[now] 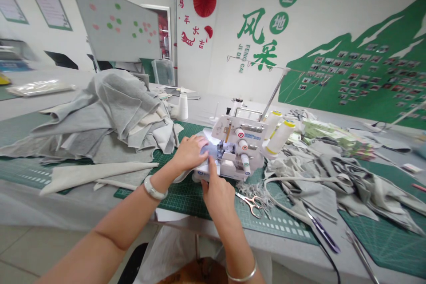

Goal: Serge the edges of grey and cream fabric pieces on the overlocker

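A white overlock sewing machine (238, 146) stands on the table in front of me, threads running up from it. A piece of light grey fabric (209, 150) lies at its presser foot, partly hidden by my fingers. From the left, my left hand (192, 154) is closed over this fabric, with the thumb along its near side. My right hand (218, 191) is at the front edge of the machine bed. Its index finger stretches up against the fabric and its thumb sits lower, the other fingers curled. Small scissors (251, 204) lie just right of that hand.
A large heap of grey fabric pieces (116, 111) is at the left, with more grey strips (319, 177) at the right. Thread cones (281, 136) stand behind the machine. Green cutting mats (282, 226) cover the table, and purple-handled snips (322, 233) lie near the front.
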Motion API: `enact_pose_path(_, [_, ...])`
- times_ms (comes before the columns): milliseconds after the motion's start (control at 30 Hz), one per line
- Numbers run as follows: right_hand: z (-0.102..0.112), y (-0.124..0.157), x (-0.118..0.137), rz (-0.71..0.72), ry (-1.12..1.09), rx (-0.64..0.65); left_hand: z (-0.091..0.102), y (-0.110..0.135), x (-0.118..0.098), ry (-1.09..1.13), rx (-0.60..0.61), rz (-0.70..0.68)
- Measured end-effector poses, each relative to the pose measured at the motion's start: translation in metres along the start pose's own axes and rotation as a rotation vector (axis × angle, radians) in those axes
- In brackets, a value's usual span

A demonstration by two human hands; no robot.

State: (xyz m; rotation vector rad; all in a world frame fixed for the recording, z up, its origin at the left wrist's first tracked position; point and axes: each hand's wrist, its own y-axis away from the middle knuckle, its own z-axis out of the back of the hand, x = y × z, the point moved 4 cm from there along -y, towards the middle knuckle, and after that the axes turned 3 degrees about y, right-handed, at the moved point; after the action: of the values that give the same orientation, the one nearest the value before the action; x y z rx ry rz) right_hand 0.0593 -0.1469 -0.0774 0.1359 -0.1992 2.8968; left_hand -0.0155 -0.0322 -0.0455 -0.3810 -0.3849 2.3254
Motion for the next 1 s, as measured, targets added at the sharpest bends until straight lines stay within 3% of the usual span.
enact_pose_path(233, [0.001,0.003,0.0,-0.022,0.037,0.036,0.006,0.005,-0.004,-0.067,-0.048,0.023])
enact_pose_path(333, [0.002,0.003,-0.002,-0.027,0.049,0.049,0.008,0.005,-0.006,0.054,-0.057,-0.148])
enact_pose_path(467, [0.003,0.003,-0.006,-0.026,0.071,0.038,0.008,0.008,-0.008,0.372,0.059,-0.378])
enact_pose_path(767, [0.003,0.007,-0.012,-0.016,0.1,0.038,0.011,0.009,-0.008,0.369,0.112,-0.401])
enact_pose_path(1000, [-0.001,0.014,-0.013,0.039,-0.091,-0.096,0.011,0.016,-0.016,0.371,0.079,-0.341])
